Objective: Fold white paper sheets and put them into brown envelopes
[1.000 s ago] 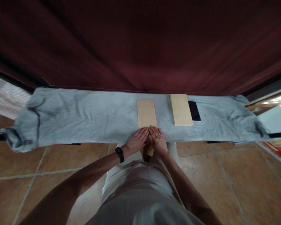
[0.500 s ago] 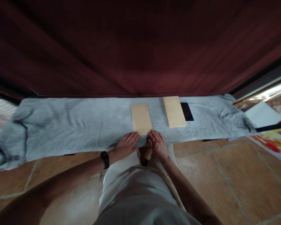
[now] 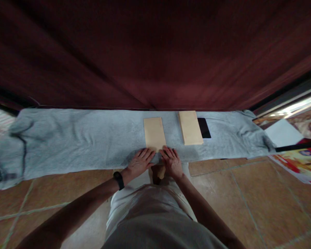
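A tan paper envelope point(image 3: 154, 132) with small reddish print in its far right corner lies flat on a grey cloth. My left hand point(image 3: 140, 161) rests at its near left corner, fingers stretched out and lying flat on the near edge. At the near right corner, the fingers of my right hand point(image 3: 171, 162) are also extended and touch the paper. Both palms hang over the front edge of the cloth. To the right lies a stack of similar tan envelopes point(image 3: 191, 128), apart from the single one.
A dark phone point(image 3: 204, 127) lies right beside the stack. The grey cloth point(image 3: 93, 138) covers a long, narrow surface before a dark red curtain point(image 3: 150, 62). White paper point(image 3: 284, 133) and a colourful printed package point(image 3: 300, 162) are at the far right, above the tiled floor point(image 3: 223, 193).
My right hand's fingers have shifted slightly left along the envelope's near edge, closer to my left hand. The view has moved a little; the envelopes and phone keep their places.
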### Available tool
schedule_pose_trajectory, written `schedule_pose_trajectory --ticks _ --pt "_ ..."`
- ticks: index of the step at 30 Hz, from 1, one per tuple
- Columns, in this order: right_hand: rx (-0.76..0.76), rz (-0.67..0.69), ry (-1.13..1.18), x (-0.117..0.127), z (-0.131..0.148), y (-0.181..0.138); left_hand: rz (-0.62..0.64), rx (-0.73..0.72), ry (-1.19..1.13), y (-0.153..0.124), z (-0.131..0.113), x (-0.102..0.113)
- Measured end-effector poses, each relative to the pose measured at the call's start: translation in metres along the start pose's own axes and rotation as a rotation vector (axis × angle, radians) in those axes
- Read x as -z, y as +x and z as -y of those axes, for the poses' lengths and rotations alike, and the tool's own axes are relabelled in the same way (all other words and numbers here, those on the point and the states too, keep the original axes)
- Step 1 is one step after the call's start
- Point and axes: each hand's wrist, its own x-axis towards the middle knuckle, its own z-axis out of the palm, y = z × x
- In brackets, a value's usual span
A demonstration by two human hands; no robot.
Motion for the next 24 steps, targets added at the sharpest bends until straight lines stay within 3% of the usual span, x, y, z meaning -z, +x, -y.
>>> schedule_pose_trajectory --ticks 11,15,20,24 --pt "-0.039 0.07 0.017 0.012 -0.01 -0.003 0.062 -0.12 -0.043 -0.014 0.027 0.02" --pt "-0.051 0.09 0.087 0.016 -0.013 -0.001 0.07 -0.071 -0.153 -0.01 0.028 0.027" --pt "-0.18 0.03 0.13 0.008 -0.013 0.016 0.022 0.061 -0.268 -0.009 0.017 0.02" --pt "-0.325 -0.002 0.148 -0.003 -0.009 0.038 0.002 0.059 -0.331 -0.014 0.014 0.014"
